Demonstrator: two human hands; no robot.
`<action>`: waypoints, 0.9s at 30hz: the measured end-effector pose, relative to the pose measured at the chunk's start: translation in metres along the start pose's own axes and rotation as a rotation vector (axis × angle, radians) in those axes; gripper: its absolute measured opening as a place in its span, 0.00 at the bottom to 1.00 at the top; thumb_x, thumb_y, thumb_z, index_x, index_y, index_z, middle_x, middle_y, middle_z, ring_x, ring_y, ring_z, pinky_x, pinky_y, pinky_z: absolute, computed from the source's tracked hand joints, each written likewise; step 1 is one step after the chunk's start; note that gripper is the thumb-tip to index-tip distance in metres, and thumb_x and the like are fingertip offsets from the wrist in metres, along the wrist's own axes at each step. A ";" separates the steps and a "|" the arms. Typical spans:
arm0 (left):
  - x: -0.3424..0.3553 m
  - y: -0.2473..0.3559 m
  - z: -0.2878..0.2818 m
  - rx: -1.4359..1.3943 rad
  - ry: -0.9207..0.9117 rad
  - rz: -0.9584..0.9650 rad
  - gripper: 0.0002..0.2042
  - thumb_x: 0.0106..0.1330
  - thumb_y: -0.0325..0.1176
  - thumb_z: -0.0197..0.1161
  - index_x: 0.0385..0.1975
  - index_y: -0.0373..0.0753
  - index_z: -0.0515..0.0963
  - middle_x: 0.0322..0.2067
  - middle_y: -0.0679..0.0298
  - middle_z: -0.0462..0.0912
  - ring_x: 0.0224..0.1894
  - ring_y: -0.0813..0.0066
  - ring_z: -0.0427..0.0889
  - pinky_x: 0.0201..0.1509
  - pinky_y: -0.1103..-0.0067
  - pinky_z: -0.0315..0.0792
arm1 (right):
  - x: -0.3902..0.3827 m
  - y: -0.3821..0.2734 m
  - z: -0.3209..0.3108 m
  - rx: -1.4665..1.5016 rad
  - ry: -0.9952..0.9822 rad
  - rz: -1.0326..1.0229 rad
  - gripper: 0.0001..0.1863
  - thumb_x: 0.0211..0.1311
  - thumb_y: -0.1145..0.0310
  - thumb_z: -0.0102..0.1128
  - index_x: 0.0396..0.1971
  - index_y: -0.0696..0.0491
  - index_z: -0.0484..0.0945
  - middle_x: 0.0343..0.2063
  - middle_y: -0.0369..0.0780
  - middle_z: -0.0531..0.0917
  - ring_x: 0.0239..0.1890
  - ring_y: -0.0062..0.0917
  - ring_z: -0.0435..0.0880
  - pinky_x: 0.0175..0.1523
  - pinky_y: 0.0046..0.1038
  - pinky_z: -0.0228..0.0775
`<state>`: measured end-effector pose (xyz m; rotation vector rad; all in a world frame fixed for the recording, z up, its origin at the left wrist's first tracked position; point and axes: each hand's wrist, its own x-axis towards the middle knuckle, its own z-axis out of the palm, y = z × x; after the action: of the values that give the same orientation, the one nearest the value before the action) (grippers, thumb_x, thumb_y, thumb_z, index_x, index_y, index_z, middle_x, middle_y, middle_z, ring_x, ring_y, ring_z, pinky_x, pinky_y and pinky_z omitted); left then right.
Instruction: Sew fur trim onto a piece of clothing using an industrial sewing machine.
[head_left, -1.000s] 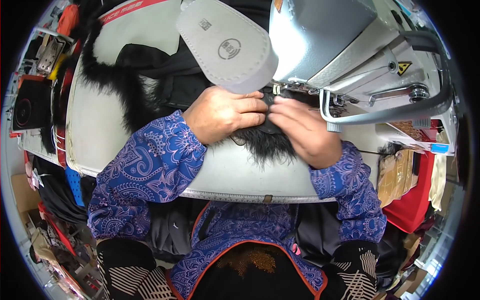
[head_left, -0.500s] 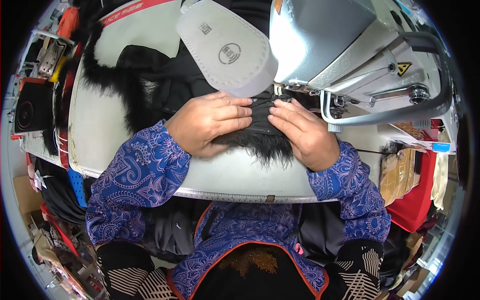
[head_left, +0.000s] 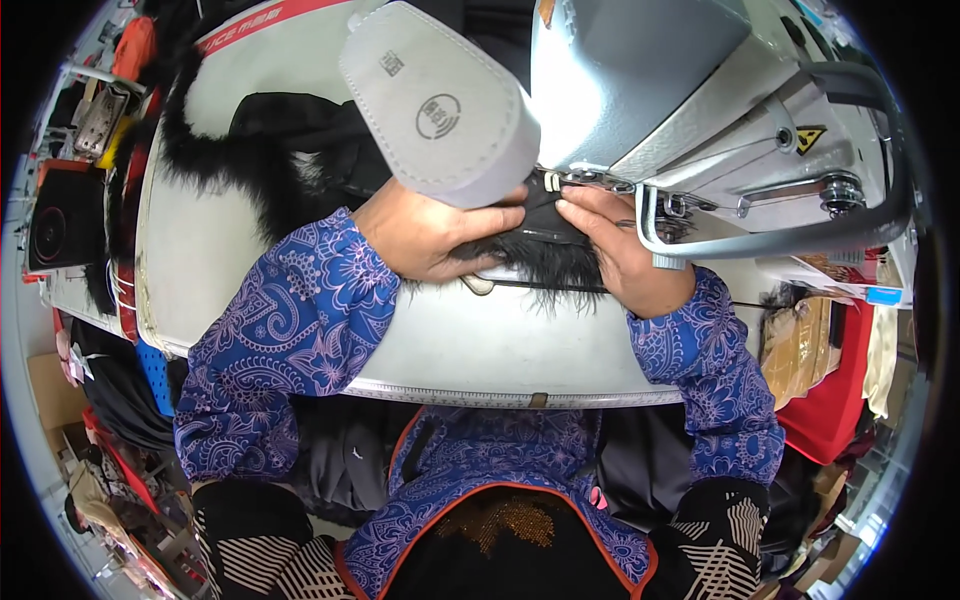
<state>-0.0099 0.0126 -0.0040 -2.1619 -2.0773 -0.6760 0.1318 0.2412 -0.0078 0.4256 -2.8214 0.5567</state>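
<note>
A black garment piece (head_left: 546,222) with a fluffy black fur edge (head_left: 545,266) lies on the sewing machine's pale table, its upper end near the presser foot (head_left: 551,181). My left hand (head_left: 425,235) grips its left side, fingertips on top and thumb low by the fur. A light grey, teardrop-shaped padded piece (head_left: 440,110) hangs over that hand and hides some of its fingers. On the other side, my right hand (head_left: 640,262) holds the cloth with bent fingers close to the foot; its thumb is hidden.
The sewing machine head (head_left: 640,75) rises at the upper right, with a curved grey guard bar (head_left: 790,238) beside my right hand. More black fur (head_left: 225,165) trails across the table at left. A measuring strip (head_left: 470,394) runs along the table's front edge. A red bin (head_left: 830,390) stands at right.
My left hand has moved right, partly under the grey piece. My right hand has shifted slightly right and down. The fur edge has slid right, and a small pale patch shows beneath my left hand.
</note>
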 end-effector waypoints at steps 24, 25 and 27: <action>0.004 0.003 0.001 0.035 -0.022 -0.130 0.17 0.60 0.45 0.66 0.44 0.43 0.80 0.50 0.65 0.80 0.59 0.64 0.74 0.63 0.65 0.67 | -0.005 0.008 0.003 -0.095 0.039 0.004 0.26 0.50 0.82 0.61 0.51 0.44 0.79 0.49 0.35 0.82 0.47 0.29 0.83 0.52 0.30 0.76; 0.003 0.004 0.002 0.047 -0.021 -0.146 0.18 0.61 0.46 0.65 0.47 0.44 0.80 0.50 0.65 0.80 0.60 0.64 0.73 0.64 0.65 0.67 | -0.006 0.009 0.005 -0.074 0.028 0.029 0.27 0.50 0.81 0.62 0.51 0.43 0.79 0.49 0.34 0.82 0.47 0.28 0.83 0.52 0.30 0.76; 0.003 0.001 0.002 0.046 -0.048 -0.156 0.19 0.61 0.47 0.65 0.48 0.44 0.79 0.51 0.65 0.79 0.60 0.65 0.73 0.64 0.64 0.67 | -0.006 0.010 0.005 -0.057 0.029 0.035 0.27 0.50 0.81 0.62 0.51 0.42 0.79 0.49 0.33 0.82 0.47 0.28 0.83 0.52 0.29 0.76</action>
<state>-0.0079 0.0157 -0.0049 -2.0276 -2.2813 -0.5889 0.1329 0.2494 -0.0167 0.3545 -2.8141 0.4846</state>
